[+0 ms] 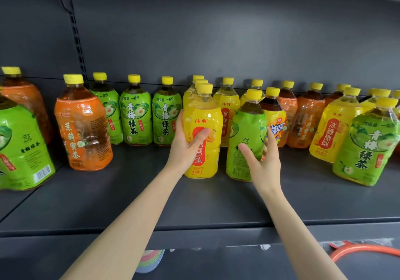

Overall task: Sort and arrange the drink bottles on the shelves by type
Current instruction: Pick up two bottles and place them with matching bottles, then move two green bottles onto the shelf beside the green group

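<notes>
**Below the shelf lip, under the yellow bottle:** a pastel stack (151, 260) and, to the right, an orange hoop (363, 249). Neither bears on the work.

**Shelf (151, 193):** dark grey metal, smooth and level, bare in front of the yellow bottle. Plastic bases would probably slide on it rather than catch.

**Left hand (188, 143):** clasped round the yellow bottle (203, 115), thumb across the label. The bottle is upright. Whether its base rests on the shelf cannot be told.

**Right hand (263, 160):** closed round the green bottle (246, 124) just right of the yellow bottle, thumb on the front and fingers round the far side.

**Hazards, as judged:**
1. Each large, full bottle is held one-handed over glossy film, so either could slip.
2. The two held bottles stand just beside each other, and moving them together risks a knock.
3. A tea bottle (276, 124) stands close behind the green bottle, by the fingers. Drawing the green bottle out could tip it into the orange ones beyond.
4. A yellow file (200, 82) stands directly behind the yellow bottle, and a push backward would shunt it.

**Sorting:** left of the yellow bottle stand an orange bottle (83, 128) and a tidy green row (135, 117). Right of it, the colours are mixed.

**Room:** a dark back panel (216, 31), with a slotted upright (76, 37) far left of the yellow bottle.
</notes>
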